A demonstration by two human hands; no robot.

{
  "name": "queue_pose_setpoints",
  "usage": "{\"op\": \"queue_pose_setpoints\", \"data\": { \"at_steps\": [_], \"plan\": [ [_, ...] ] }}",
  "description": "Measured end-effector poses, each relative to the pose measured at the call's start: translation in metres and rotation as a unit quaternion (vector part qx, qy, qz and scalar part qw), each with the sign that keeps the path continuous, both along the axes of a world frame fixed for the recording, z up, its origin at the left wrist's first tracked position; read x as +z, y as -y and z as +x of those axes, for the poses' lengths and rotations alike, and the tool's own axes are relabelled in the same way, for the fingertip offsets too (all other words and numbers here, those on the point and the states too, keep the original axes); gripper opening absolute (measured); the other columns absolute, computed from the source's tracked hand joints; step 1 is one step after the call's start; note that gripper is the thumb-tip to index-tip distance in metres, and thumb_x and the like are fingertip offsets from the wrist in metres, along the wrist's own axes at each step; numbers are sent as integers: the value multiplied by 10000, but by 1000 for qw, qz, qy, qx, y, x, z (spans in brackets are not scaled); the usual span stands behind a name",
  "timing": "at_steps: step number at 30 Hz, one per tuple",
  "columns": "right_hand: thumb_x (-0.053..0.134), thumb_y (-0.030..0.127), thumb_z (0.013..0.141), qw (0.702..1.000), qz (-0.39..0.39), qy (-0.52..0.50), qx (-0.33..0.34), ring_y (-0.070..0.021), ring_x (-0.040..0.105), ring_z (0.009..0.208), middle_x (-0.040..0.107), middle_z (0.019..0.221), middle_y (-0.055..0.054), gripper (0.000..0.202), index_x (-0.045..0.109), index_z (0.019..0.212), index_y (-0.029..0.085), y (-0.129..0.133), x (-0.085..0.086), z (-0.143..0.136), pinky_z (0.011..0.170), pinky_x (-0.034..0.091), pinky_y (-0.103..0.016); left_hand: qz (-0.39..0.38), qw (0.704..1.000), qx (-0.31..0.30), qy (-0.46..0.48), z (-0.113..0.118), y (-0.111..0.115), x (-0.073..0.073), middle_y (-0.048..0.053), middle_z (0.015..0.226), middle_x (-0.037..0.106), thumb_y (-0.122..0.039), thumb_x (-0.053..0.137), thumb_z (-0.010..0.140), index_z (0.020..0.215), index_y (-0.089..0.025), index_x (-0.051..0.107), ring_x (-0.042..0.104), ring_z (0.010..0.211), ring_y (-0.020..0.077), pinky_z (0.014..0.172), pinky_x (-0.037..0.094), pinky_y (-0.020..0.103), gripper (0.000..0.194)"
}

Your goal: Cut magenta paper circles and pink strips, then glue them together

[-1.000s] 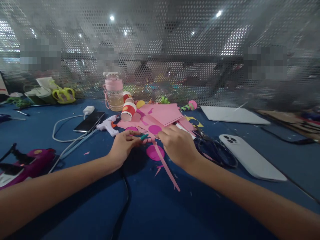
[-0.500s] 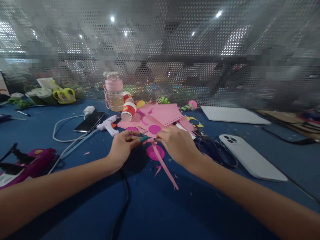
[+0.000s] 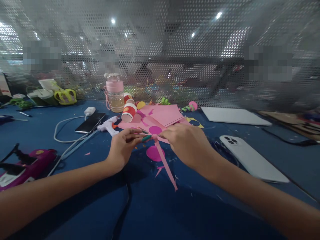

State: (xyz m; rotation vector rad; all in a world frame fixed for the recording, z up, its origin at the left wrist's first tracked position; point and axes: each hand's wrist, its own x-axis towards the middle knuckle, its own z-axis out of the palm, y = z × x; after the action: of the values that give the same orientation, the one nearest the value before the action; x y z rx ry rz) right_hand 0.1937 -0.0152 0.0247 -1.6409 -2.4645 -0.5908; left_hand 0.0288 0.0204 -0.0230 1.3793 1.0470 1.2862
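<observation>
Pinched in the fingers of my left hand (image 3: 120,148) is a small teal stick-like piece (image 3: 146,138), mostly hidden by the fingers. A narrow pink paper strip (image 3: 166,166) is looped at its tip, and its long tail hangs down towards me. My right hand (image 3: 191,143) is closed at the loop's right side, thumb and forefinger pressed together on the strip. Behind the strip, a magenta paper circle (image 3: 153,154) lies on the blue table. Another magenta circle (image 3: 155,130) rests on pink paper sheets (image 3: 165,115) just beyond my fingertips.
Left of the paper are a white glue gun (image 3: 108,126), a black phone (image 3: 90,122), paper cups (image 3: 129,112) and a pink-lidded bottle (image 3: 115,93). A white phone (image 3: 252,158) lies by my right forearm. Perforated metal panelling (image 3: 160,50) stands behind the table.
My right hand has shifted slightly right and turned, now covering more of the dark blue item beside it. The strip's loop has moved a little right, and its tail hangs slightly steeper.
</observation>
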Motion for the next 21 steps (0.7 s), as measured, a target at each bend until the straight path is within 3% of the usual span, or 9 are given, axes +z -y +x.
{"op": "queue_pose_setpoints", "data": {
  "at_steps": [5,11,21],
  "plan": [
    [569,22,746,984,150,-35,87,-189,634,622,724,688,-51,203,716,717,159,2,-5,10,502,409,-274,47,999,-16,7,-3,3,11,44,737,755,-156,728,633,767,-154,652,715,714,181,618,573,249,153],
    [445,34,851,945,282,-37,158,-181,616,600,708,659,-77,302,709,731,119,-2,-12,14,674,487,-298,-2,999,-33,10,-3,7,20,44,741,755,-135,743,618,786,-137,659,715,728,182,624,568,238,188],
    [415,43,888,918,349,-3,189,-190,651,658,729,712,-103,308,719,835,49,-3,-13,13,739,532,-311,-7,999,-38,1,-4,5,21,11,645,722,-137,740,614,747,-136,660,670,597,129,610,535,231,155]
  ]
}}
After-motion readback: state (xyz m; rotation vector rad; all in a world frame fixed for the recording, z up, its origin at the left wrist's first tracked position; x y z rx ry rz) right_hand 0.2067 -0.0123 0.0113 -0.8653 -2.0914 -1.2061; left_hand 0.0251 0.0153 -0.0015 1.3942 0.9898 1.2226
